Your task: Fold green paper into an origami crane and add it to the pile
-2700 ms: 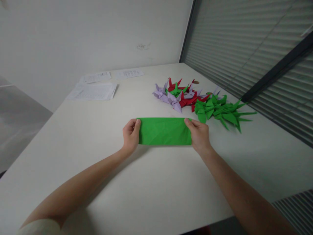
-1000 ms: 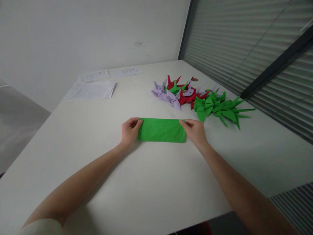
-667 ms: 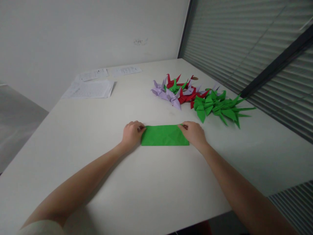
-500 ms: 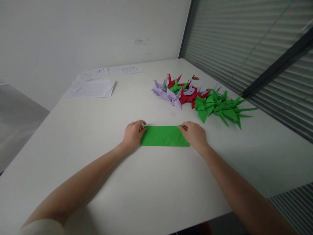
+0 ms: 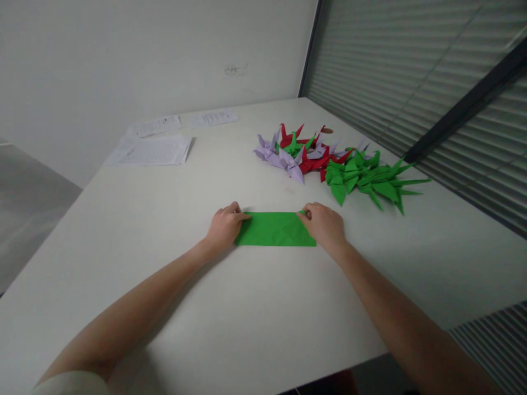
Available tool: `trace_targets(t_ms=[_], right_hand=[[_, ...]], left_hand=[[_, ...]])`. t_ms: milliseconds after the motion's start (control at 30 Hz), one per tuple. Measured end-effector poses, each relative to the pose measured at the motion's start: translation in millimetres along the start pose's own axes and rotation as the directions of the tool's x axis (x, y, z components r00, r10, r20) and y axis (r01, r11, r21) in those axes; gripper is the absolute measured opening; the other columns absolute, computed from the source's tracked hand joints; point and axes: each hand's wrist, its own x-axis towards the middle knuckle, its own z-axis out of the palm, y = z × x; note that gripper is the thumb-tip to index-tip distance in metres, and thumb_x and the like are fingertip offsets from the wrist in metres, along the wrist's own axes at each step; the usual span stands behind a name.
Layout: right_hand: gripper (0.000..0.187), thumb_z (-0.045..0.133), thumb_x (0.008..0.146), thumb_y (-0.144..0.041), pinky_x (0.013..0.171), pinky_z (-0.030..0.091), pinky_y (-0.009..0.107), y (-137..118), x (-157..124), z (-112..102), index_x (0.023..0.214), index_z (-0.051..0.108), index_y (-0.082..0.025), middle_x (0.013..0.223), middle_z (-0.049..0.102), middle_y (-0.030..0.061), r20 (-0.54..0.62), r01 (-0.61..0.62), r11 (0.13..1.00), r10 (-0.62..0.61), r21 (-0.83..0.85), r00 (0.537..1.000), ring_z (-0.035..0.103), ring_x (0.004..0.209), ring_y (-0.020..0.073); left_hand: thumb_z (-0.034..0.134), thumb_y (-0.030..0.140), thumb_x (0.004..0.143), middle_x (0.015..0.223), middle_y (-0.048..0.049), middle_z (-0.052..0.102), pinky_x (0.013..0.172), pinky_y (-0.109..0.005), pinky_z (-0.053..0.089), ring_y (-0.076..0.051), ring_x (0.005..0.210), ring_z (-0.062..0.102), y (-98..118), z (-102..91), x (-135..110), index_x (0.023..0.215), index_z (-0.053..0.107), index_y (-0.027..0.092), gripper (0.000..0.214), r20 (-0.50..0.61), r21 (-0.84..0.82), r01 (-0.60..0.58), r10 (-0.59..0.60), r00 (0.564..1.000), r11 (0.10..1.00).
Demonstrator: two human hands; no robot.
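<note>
A green sheet of paper [image 5: 274,230], a long rectangle that looks folded over, lies flat on the white table in front of me. At its far left corner, my left hand [image 5: 225,222] is closed, with the thumb laid on the paper. My right hand [image 5: 323,222] pinches the far right corner between thumb and fingers. Faint creases show on the right half of the paper. Beyond it lie folded paper cranes: a green cluster [image 5: 370,178], red ones [image 5: 316,160] and lilac ones [image 5: 269,151].
Printed sheets [image 5: 154,151] are stacked at the back left of the table [image 5: 230,323], with another sheet [image 5: 214,117] by the wall. A small brown object [image 5: 327,130] lies behind the cranes. Window blinds [image 5: 411,71] border the right side.
My left thumb has stretched out onto the paper's far left corner. My right hand has shifted slightly inward along the far edge. The view has moved a little.
</note>
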Motion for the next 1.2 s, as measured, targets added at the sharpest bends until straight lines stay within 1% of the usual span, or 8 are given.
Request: trace_targets(t_ms=[100, 267, 500, 600, 733, 900, 1033, 1200], right_hand=[[0.015, 0.059, 0.089, -0.03, 0.057, 0.03, 0.03, -0.7, 0.4, -0.6, 0.082, 0.067, -0.02, 0.086, 0.07, 0.0048, 0.002, 0.001, 1.0, -0.001, -0.01, 1.0, 0.061, 0.074, 0.0192], [0.016, 0.06, 0.089, -0.031, 0.057, 0.029, 0.03, -0.1, 1.0, 0.4, 0.081, 0.067, -0.02, 0.085, 0.069, 0.0051, 0.0, 0.007, 1.0, -0.007, -0.02, 1.0, 0.06, 0.074, 0.0194], [0.017, 0.058, 0.091, -0.03, 0.059, 0.03, 0.031, -1.1, -0.6, -0.2, 0.082, 0.068, -0.019, 0.086, 0.067, 0.0066, -0.023, 0.018, 0.998, -0.019, -0.054, 1.0, 0.06, 0.076, 0.0199], [0.017, 0.058, 0.091, -0.031, 0.06, 0.031, 0.031, -1.4, -0.6, -0.5, 0.084, 0.068, -0.019, 0.089, 0.067, 0.0075, -0.019, 0.021, 0.997, -0.022, -0.078, 1.0, 0.059, 0.078, 0.0209], [0.016, 0.06, 0.09, -0.033, 0.063, 0.032, 0.032, -0.4, -0.1, 0.4, 0.092, 0.069, -0.019, 0.093, 0.068, 0.0081, -0.023, 0.015, 0.997, -0.017, -0.08, 1.0, 0.059, 0.083, 0.0229], [0.022, 0.063, 0.087, -0.031, 0.073, 0.034, 0.035, -3.1, -2.7, 0.7, 0.105, 0.069, -0.02, 0.104, 0.065, 0.0106, -0.132, 0.032, 0.995, -0.044, -0.09, 0.99, 0.053, 0.096, 0.0278], [0.02, 0.059, 0.086, -0.019, 0.075, 0.031, 0.038, -11.6, -6.4, 1.3, 0.102, 0.07, -0.02, 0.106, 0.064, 0.0115, -0.191, 0.1, 0.986, -0.124, -0.132, 0.974, 0.048, 0.097, 0.029], [0.025, 0.052, 0.087, -0.011, 0.073, 0.027, 0.039, -17.2, -9.0, 4.2, 0.101, 0.071, -0.02, 0.105, 0.064, 0.0122, -0.17, 0.16, 0.972, -0.189, -0.172, 0.967, 0.045, 0.097, 0.0289]], left_hand=[[0.047, 0.011, 0.092, 0.105, -0.0086, 0.06, 0.075, -0.034, 0.05, -0.018, 0.08, 0.06, -0.1, -0.3, 0.1, 0.102, 0.076, 0.023, 0.033, 0.002, 0.024, -0.033, 0.033, 0.999, 0.999], [0.051, 0.009, 0.089, 0.125, -0.0117, 0.056, 0.086, -0.044, 0.045, -0.029, 0.108, 0.051, 3.1, -5.1, -0.2, 0.099, 0.075, 0.022, 0.029, -0.024, 0.132, -0.157, 0.162, 0.987, 0.979], [0.045, 0.009, 0.094, 0.115, -0.0142, 0.062, 0.082, -0.038, 0.042, -0.024, 0.096, 0.059, 14.0, -16.2, -0.6, 0.105, 0.064, 0.012, 0.022, 0.17, 0.288, -0.34, 0.302, 0.938, 0.895], [0.045, 0.01, 0.095, 0.11, -0.0154, 0.063, 0.079, -0.038, 0.042, -0.024, 0.092, 0.06, 19.4, -17.8, -1.3, 0.107, 0.062, 0.011, 0.022, 0.185, 0.32, -0.353, 0.308, 0.933, 0.879], [0.046, 0.012, 0.096, 0.106, -0.0138, 0.064, 0.077, -0.036, 0.043, -0.022, 0.086, 0.062, 23.0, -18.9, -3.3, 0.134, 0.049, 0.018, 0.038, 0.203, 0.317, -0.391, 0.341, 0.918, 0.864], [0.045, 0.014, 0.097, 0.109, -0.0158, 0.063, 0.077, -0.037, 0.044, -0.023, 0.087, 0.063, 22.4, -19.2, -4.6, 0.137, 0.049, 0.018, 0.041, 0.22, 0.318, -0.417, 0.361, 0.906, 0.852], [0.046, 0.034, 0.1, 0.104, -0.015, 0.063, 0.075, -0.035, 0.043, -0.023, 0.085, 0.061, 20.6, -16.2, -3.5, 0.136, 0.052, 0.019, 0.039, 0.186, 0.293, -0.417, 0.377, 0.908, 0.861], [0.041, 0.052, 0.098, 0.105, -0.0134, 0.061, 0.074, -0.034, 0.04, -0.023, 0.086, 0.058, 18.6, -15.7, -3.9, 0.136, 0.053, 0.023, 0.049, 0.168, 0.285, -0.415, 0.381, 0.909, 0.864]])
